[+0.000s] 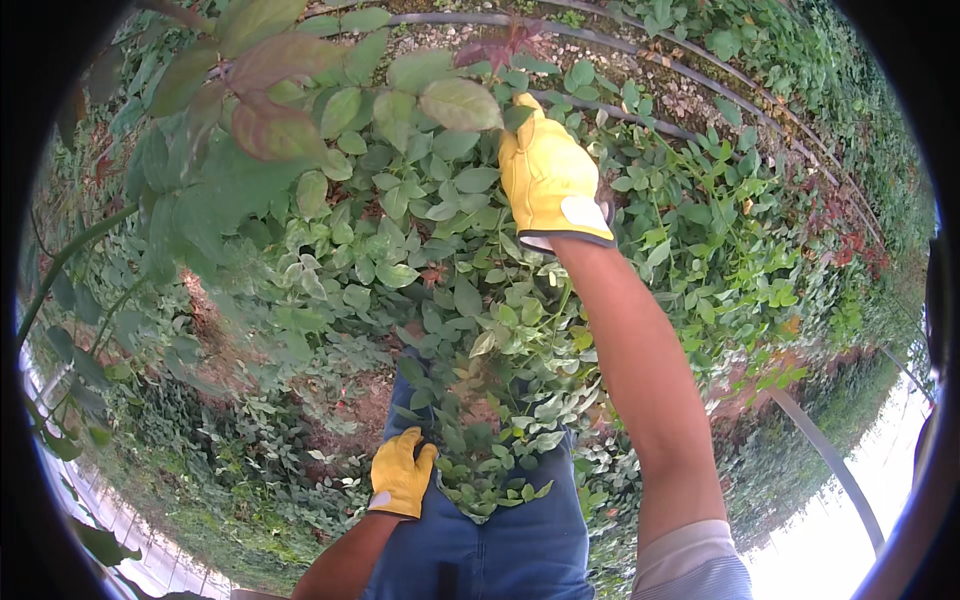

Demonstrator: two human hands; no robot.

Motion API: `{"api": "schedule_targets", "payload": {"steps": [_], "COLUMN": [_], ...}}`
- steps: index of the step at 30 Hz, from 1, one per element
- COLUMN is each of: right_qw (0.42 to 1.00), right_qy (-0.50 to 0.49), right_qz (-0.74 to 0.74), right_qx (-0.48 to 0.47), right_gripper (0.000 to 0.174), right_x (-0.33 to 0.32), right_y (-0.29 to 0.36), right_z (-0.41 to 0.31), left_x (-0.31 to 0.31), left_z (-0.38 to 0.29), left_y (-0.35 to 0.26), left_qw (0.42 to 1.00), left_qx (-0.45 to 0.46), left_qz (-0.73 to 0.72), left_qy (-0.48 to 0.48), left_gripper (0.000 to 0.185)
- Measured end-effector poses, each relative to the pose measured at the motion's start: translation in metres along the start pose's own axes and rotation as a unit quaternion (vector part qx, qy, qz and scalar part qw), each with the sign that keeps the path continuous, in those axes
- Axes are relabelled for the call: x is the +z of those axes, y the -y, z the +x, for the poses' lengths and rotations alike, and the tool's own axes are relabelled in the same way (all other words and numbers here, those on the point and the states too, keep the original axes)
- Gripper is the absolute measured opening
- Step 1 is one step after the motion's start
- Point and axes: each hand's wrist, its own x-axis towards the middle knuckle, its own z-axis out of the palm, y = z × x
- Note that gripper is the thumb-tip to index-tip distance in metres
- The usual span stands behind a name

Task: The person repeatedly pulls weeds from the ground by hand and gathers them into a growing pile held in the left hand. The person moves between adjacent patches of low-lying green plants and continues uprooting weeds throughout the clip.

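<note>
Reaching forward among leafy plants, my right hand (551,169) wears a yellow leather work glove with a white patch at the cuff. Its fingers bend at the upper edge of the foliage, partly behind leaves; whether they grip a stem cannot be told. My left hand (402,471), in a matching glove, rests at the thigh of my blue jeans (480,544), with its fingers slightly apart and nothing seen in it. Green leafy stems (487,469) spread between and over my legs.
Large green and reddish leaves (277,124) hang close to the camera at upper left. Dark irrigation pipes (600,37) curve over gravelly soil at the top. A thick green stem (75,244) arches at the left. Dense plant rows stand on both sides, with a grey curved bar (832,465) at lower right.
</note>
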Motion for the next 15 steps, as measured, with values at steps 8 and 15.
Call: {"api": "schedule_targets", "payload": {"steps": [8,15], "right_qw": [0.912,0.961], "right_qy": [0.273,0.174], "right_qz": [-0.277,-0.200], "right_qx": [-0.133,-0.074], "right_gripper": [0.019,0.012], "right_x": [0.009,0.029], "right_y": [-0.029,-0.020], "right_z": [0.005,-0.006], "left_x": [-0.003,0.006], "left_z": [0.002,-0.003], "left_y": [-0.010,-0.016], "left_qw": [0.999,0.998], "left_qx": [0.028,-0.046], "left_qz": [0.015,0.037], "left_qy": [-0.010,0.023], "left_gripper": [0.036,0.037]}}
